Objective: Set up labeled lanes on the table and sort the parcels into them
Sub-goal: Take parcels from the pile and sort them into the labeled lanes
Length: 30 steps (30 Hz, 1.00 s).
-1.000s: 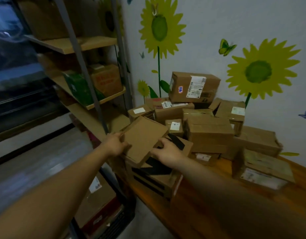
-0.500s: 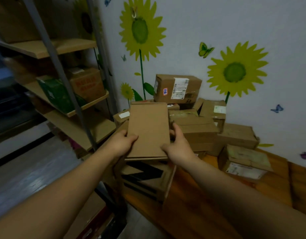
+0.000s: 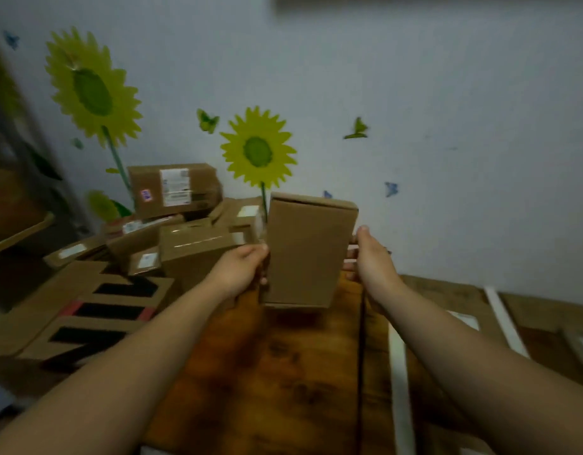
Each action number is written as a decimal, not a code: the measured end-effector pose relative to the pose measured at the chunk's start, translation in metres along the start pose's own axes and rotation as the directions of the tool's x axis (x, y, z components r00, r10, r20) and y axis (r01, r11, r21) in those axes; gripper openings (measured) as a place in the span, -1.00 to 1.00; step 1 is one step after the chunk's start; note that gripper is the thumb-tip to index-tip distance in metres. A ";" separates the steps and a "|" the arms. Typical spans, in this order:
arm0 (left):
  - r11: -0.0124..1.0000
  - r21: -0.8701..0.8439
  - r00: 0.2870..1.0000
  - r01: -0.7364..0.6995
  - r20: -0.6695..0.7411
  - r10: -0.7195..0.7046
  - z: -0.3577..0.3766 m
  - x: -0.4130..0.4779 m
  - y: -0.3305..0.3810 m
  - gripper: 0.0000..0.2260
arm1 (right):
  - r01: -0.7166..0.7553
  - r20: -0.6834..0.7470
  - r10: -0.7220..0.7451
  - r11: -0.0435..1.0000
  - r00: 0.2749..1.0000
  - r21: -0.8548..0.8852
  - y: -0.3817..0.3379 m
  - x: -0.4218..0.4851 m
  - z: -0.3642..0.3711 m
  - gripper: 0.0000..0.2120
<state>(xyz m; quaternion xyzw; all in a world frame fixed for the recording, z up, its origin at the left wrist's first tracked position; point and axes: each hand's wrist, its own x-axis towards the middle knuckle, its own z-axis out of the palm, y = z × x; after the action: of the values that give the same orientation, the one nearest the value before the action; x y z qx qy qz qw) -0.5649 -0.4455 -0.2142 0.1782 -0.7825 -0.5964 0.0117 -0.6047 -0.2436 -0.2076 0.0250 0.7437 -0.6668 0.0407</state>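
Note:
A plain brown cardboard parcel (image 3: 308, 254) is held upright in the air above the wooden table (image 3: 283, 372). My left hand (image 3: 240, 269) grips its left edge, thumb on the front. My right hand (image 3: 370, 261) holds its right edge, fingers curled behind it. White tape strips (image 3: 398, 382) marking lanes run across the table at the right, with a white label card (image 3: 465, 320) between two of them. A pile of taped parcels (image 3: 172, 224) lies at the table's left end against the wall.
A large flattened box with black stripes (image 3: 96, 310) lies at the left front of the pile. A metal shelf rack (image 3: 14, 192) stands at the far left. The wall behind carries sunflower stickers (image 3: 259, 149). A dark seam (image 3: 360, 356) crosses the tabletop.
The view has swung right, away from the shelf rack and toward the taped lanes. Both hands have carried the parcel right, off the pile and over the bare tabletop.

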 end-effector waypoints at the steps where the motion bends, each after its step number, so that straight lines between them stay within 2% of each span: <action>1: 0.998 -0.057 0.999 0.032 0.024 -0.030 0.018 -0.003 0.006 -0.69 | -0.056 -0.020 0.057 0.997 0.998 0.045 0.000 -0.002 -0.020 -0.55; 4: 0.985 -0.162 0.990 0.063 0.137 -0.040 0.063 -0.008 0.018 -0.73 | -0.139 -0.011 0.140 0.987 0.990 0.085 0.004 -0.009 -0.071 -0.53; 6: 0.992 -0.126 0.980 0.009 0.197 0.017 0.086 -0.011 0.027 -0.79 | -0.110 -0.017 0.111 0.993 0.994 0.030 0.006 -0.016 -0.094 -0.70; 8: 0.991 -0.131 0.975 -0.028 0.217 0.056 0.102 -0.012 0.033 -0.68 | -0.056 -0.071 0.052 0.997 0.996 -0.060 0.011 -0.022 -0.112 -0.90; 9: 0.990 -0.134 0.971 -0.043 0.229 0.073 0.107 -0.011 0.035 -0.62 | -0.038 -0.099 0.030 0.996 0.995 -0.081 0.013 -0.025 -0.117 -0.90; 12: 0.986 -0.152 0.954 -0.075 0.278 0.115 0.115 -0.009 0.042 -0.47 | -0.024 -0.146 0.016 0.999 0.989 -0.049 0.012 -0.037 -0.128 -0.82; 17: 0.961 -0.226 0.909 -0.156 0.348 0.230 0.113 -0.006 0.052 -0.56 | 0.029 -0.188 -0.033 0.999 0.982 -0.022 0.007 -0.052 -0.132 -0.64; 22: 0.933 -0.284 0.873 -0.223 0.368 0.321 0.102 -0.014 0.046 -0.51 | 0.075 -0.237 -0.071 0.997 0.969 0.006 0.010 -0.072 -0.122 -0.58; 25: 0.933 -0.281 0.861 -0.225 0.392 0.325 0.104 -0.017 0.033 -0.50 | 0.063 -0.264 -0.054 0.998 0.963 0.027 0.020 -0.087 -0.115 -0.57; 30: 0.958 -0.259 0.850 -0.119 0.471 0.233 0.130 -0.036 0.012 -0.59 | -0.024 -0.312 0.002 0.997 0.950 -0.067 0.043 -0.113 -0.127 -0.54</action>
<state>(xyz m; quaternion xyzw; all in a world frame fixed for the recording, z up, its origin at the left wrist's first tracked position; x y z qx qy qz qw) -0.5639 -0.3114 -0.2338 -0.0567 -0.7011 -0.7013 -0.1155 -0.4913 -0.1110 -0.2260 0.1334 0.7636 -0.6276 -0.0720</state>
